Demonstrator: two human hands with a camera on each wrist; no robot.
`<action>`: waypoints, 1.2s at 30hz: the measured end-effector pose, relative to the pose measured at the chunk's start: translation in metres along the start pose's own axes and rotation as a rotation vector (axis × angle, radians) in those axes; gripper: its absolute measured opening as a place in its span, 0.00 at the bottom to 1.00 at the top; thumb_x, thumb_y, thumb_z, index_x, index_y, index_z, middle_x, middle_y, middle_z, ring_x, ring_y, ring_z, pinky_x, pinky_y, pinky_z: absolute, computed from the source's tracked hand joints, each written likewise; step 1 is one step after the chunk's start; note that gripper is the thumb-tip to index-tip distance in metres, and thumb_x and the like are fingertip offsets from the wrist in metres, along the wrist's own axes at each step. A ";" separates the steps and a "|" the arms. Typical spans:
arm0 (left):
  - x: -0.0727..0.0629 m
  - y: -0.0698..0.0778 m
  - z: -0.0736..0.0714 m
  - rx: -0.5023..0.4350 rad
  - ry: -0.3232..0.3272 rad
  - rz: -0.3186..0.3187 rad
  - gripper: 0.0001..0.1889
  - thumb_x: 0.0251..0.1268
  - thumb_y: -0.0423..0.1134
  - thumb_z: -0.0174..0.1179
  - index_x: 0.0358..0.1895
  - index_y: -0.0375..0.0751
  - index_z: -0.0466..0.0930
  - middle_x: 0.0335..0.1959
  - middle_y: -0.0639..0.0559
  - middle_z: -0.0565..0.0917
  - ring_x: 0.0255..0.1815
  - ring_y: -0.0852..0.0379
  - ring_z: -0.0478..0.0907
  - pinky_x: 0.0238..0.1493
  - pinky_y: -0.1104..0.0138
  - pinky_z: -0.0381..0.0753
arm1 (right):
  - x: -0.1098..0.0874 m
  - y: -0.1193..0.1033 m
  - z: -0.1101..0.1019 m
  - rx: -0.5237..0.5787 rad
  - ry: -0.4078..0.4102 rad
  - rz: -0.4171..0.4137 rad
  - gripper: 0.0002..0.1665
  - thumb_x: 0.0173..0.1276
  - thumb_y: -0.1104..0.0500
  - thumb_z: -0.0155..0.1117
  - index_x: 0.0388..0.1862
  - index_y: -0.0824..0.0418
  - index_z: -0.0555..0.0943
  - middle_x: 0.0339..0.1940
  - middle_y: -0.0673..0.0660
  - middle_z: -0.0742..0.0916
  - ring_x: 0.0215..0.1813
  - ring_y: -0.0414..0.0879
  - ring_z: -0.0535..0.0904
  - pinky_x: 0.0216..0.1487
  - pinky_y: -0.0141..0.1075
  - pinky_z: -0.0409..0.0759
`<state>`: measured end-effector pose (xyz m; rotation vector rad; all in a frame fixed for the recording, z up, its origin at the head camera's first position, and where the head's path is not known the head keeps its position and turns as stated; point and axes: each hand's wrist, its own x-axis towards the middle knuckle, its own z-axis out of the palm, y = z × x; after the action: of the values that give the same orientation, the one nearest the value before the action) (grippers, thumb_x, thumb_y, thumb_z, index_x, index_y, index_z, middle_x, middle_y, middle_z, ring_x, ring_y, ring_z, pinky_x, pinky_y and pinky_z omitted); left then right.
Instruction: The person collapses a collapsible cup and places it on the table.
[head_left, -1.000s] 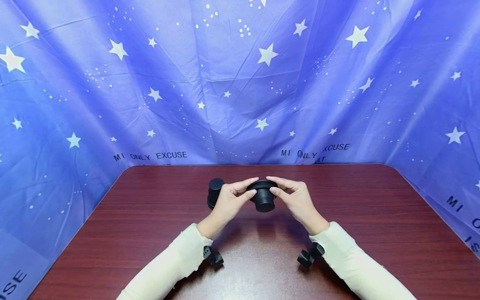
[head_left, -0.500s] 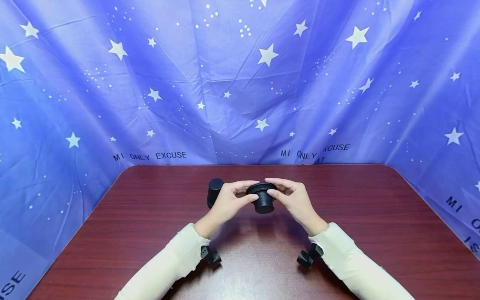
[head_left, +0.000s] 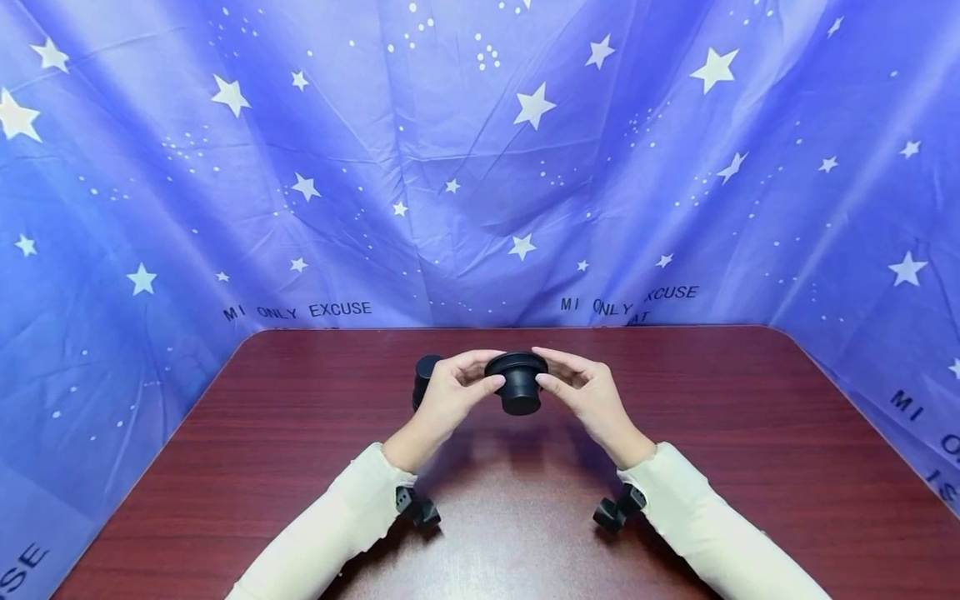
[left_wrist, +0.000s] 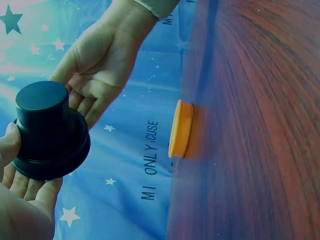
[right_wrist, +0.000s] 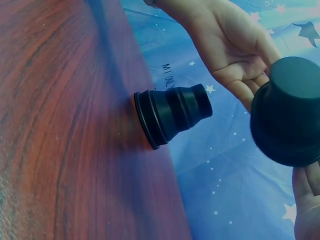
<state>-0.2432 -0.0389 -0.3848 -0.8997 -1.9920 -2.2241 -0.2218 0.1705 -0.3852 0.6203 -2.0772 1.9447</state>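
Left grip [head_left: 454, 388] and right grip [head_left: 591, 390] pinch, facing each other.

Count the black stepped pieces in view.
2. The held black stepped round piece is between the left hand and right hand; the standing black stepped round piece is on the dark red table, partly behind the left hand in the head view. Others could be hidden.
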 end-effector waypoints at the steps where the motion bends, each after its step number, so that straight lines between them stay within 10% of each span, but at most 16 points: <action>1: 0.000 0.001 0.000 -0.011 0.011 -0.003 0.17 0.59 0.26 0.61 0.52 0.26 0.76 0.39 0.48 0.85 0.41 0.60 0.81 0.42 0.69 0.80 | 0.000 0.000 0.001 0.006 0.000 0.003 0.25 0.62 0.66 0.65 0.58 0.70 0.76 0.43 0.47 0.87 0.48 0.40 0.81 0.46 0.29 0.79; 13: -0.002 0.004 0.000 -0.063 0.017 -0.104 0.18 0.62 0.29 0.59 0.55 0.26 0.74 0.37 0.59 0.84 0.41 0.61 0.78 0.43 0.70 0.77 | -0.001 0.003 0.007 0.028 0.023 -0.011 0.23 0.59 0.70 0.66 0.54 0.73 0.77 0.37 0.46 0.86 0.41 0.39 0.80 0.41 0.28 0.79; 36: -0.001 0.005 0.004 0.069 -0.034 -0.048 0.16 0.58 0.26 0.62 0.50 0.28 0.75 0.37 0.50 0.81 0.38 0.62 0.79 0.43 0.71 0.79 | -0.001 0.002 0.009 -0.002 0.014 -0.057 0.26 0.59 0.67 0.67 0.58 0.68 0.76 0.41 0.50 0.84 0.42 0.39 0.79 0.43 0.27 0.78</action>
<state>-0.2386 -0.0368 -0.3808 -0.8981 -2.1129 -2.1634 -0.2206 0.1622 -0.3879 0.6566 -2.0303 1.9105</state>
